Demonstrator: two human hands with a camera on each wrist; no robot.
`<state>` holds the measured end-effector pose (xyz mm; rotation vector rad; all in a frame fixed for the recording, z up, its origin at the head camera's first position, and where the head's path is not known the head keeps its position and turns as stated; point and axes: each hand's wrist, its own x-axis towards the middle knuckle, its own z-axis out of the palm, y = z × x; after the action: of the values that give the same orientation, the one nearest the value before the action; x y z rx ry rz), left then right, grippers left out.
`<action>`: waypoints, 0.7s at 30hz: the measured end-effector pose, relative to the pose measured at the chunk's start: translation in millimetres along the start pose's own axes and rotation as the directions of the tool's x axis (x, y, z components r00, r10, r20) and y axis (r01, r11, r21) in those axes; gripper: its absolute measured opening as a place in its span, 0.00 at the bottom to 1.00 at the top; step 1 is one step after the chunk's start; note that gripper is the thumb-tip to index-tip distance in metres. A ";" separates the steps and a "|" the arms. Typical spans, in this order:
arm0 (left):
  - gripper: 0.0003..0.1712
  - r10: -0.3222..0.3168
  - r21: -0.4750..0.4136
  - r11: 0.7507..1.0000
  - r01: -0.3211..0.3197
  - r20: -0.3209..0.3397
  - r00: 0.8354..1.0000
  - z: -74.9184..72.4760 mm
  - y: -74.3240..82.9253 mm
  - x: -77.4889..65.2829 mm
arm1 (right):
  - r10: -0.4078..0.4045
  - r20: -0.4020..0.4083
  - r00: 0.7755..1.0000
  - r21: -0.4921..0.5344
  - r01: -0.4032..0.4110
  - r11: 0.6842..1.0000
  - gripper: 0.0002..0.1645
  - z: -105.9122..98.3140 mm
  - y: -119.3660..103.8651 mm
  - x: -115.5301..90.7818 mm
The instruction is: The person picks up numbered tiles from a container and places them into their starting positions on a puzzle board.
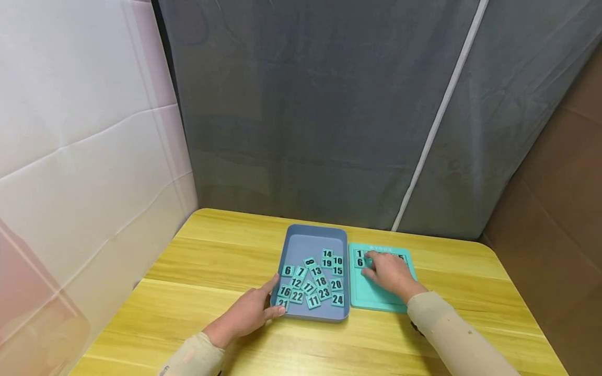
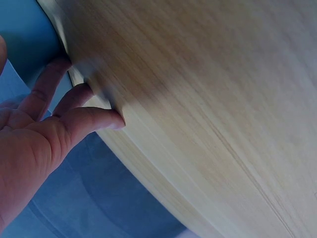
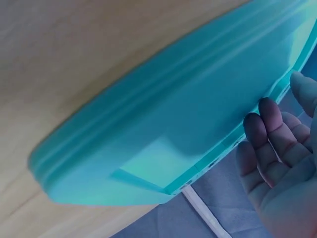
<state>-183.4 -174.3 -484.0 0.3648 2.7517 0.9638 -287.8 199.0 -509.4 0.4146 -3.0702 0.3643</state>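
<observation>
A shallow blue-grey tray (image 1: pixel 312 313) lies on the table with several numbered tiles (image 1: pixel 316 271) scattered in it. My left hand (image 1: pixel 246 316) touches its near left corner, index finger along the side wall and thumb at the front rim, beside the 21 tile (image 1: pixel 282 303). Right next to the tray lies a turquoise board (image 1: pixel 376 295). Over its top rows is my right hand (image 1: pixel 390 271), fingertips close to the 1 tile (image 1: pixel 359 253) and thumb by the 6 tile (image 1: pixel 359 262). No tile shows between its extended fingers in the right wrist view. The hand hides much of the top row; a 5 tile (image 1: pixel 402 257) peeks out.
Everything stands on a yellow wooden table (image 1: pixel 211 261). A grey cloth (image 1: pixel 305 115) hangs behind its far edge, with a white strip (image 1: pixel 437 120) running down it. Pale panels (image 1: pixel 94 130) rise at the left, and a brown one (image 1: pixel 555 167) at the right.
</observation>
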 end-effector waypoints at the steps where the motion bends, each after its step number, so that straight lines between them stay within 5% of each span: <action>1: 0.51 0.001 -0.001 1.000 -0.001 0.001 1.000 0.3 -0.3 0.1 | -0.001 -0.009 1.000 -0.006 0.001 1.000 0.27 -0.4 -1.2 -0.1; 9: 0.51 -0.005 0.007 1.000 0.005 0.005 1.000 1.2 -0.7 0.3 | -0.074 -0.105 0.992 -0.036 0.070 0.997 0.22 -4.1 -29.5 1.4; 16: 0.51 0.016 0.008 1.000 -0.016 0.000 1.000 2.4 -1.3 0.3 | -0.240 -0.223 0.945 -0.075 0.229 0.971 0.13 -0.9 -56.4 -1.5; 21: 0.51 -0.003 0.007 1.000 0.003 -0.004 1.000 2.5 -1.4 0.4 | -0.288 -0.257 0.923 -0.092 0.273 0.958 0.12 0.6 -68.6 -5.2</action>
<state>-183.3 -173.8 -486.9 0.3604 2.7591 0.9556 -264.7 135.9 -494.7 0.7266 -2.7001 0.2964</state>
